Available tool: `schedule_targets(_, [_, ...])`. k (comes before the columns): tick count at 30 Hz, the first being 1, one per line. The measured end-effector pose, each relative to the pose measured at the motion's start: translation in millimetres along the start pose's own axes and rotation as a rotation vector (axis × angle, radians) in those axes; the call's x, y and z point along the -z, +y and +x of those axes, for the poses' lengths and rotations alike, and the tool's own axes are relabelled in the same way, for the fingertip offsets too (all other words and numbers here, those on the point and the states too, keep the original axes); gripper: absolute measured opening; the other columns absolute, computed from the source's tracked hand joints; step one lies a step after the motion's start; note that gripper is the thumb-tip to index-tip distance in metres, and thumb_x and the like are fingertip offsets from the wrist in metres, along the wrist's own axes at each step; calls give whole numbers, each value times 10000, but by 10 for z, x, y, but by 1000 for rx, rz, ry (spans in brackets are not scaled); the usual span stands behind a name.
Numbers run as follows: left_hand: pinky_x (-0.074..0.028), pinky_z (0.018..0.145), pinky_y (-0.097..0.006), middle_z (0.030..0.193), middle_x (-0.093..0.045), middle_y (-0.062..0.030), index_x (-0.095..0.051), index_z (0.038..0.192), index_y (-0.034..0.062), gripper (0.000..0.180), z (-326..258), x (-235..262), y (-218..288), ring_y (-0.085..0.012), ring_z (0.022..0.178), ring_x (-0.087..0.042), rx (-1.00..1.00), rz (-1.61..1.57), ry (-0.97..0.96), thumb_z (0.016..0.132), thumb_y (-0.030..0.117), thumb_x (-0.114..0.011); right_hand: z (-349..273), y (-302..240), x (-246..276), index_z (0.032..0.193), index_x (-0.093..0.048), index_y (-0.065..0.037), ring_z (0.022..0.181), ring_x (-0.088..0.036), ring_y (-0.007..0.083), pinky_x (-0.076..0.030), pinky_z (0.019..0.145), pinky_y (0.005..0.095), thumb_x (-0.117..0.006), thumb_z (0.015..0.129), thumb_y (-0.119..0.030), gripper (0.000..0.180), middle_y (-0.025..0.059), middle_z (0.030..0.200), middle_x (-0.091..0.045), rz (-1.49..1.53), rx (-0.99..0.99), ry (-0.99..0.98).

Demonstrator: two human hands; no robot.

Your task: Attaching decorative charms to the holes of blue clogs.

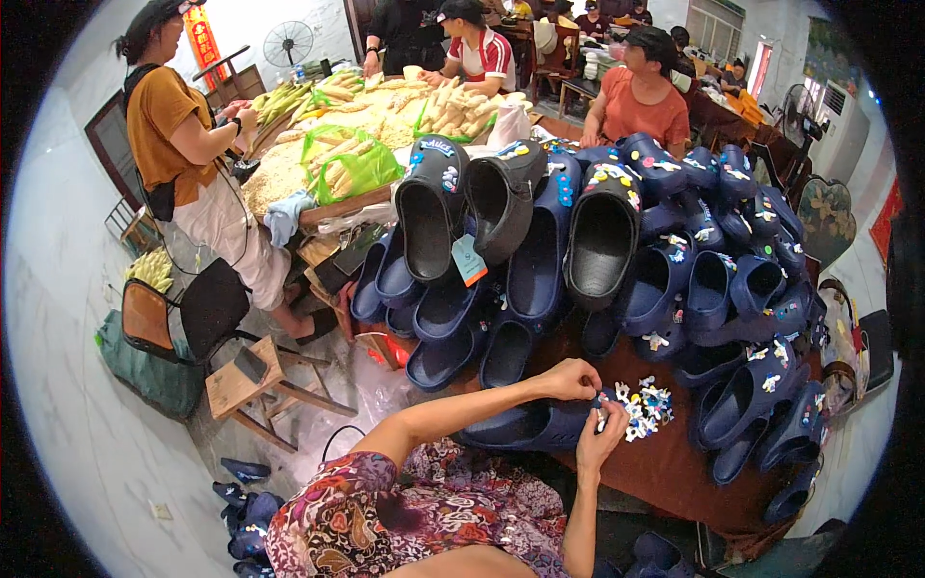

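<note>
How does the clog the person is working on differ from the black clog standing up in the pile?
The navy clog lies flat on the brown table, with the left hand and right hand at its toe end. The black clog leans upright in the pile, opening facing out, untouched. The black clog already carries charms on top; whether the navy one does is hidden. Both share the same slip-on shape.

Clogs (540, 241) heaped on the bench (674, 462); charms (644, 405) lie before them; corn (405, 106) piled behind.
</note>
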State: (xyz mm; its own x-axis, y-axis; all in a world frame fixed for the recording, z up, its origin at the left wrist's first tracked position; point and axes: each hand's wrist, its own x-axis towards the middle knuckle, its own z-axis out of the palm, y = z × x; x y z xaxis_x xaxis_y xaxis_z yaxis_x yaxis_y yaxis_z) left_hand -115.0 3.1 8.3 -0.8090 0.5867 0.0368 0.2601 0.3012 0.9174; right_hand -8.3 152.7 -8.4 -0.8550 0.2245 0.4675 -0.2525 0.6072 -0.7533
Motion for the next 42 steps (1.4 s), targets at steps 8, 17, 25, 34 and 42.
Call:
schedule_targets(8, [-517, 683, -393, 843, -687, -160, -685, 947, 3, 238, 69, -47, 44, -282, 772, -671, -198, 167, -2, 796, 176, -620, -130, 218, -105, 1013, -606, 26, 1136, -473, 352, -370, 978, 459, -537, 927, -81, 154, 191, 1160, -504, -108, 93, 9])
schedule_targets(17, [-527, 727, -381, 888, -704, -146, -676, 946, 16, 239, 73, 27, 3, -271, 817, -683, -164, 126, -111, 799, 202, -657, -172, 271, -133, 1006, -619, 28, 1118, -483, 342, -372, 975, 454, -508, 951, -117, 191, 185, 1169, -506, -82, 94, 49])
schedule_targets(25, [-537, 738, -367, 859, -712, -126, -670, 970, 28, 237, 91, -12, -59, -246, 826, -693, -76, 59, -62, 778, 163, -701, -188, 295, -143, 1011, -627, 28, 1114, -491, 333, -376, 972, 448, -503, 955, -133, 210, 178, 1166, -507, -91, 96, 61])
schedule_targets(34, [-539, 709, -375, 834, -719, -126, -690, 872, 10, 172, 20, 94, -1, -249, 776, -701, -118, 49, -28, 765, 144, -698, -143, 265, -153, 1013, -624, 24, 1121, -486, 339, -375, 970, 448, -510, 949, -115, 191, 182, 1177, -508, -99, 86, 50])
schedule_targets(42, [-518, 658, -398, 758, -698, -114, -667, 794, 30, 142, 50, -6, 48, -285, 741, -681, -79, 197, -4, 694, 121, -711, -193, 296, -158, 998, -624, 26, 1125, -485, 343, -373, 974, 452, -508, 944, -100, 180, 185, 1178, -509, -84, 78, 39])
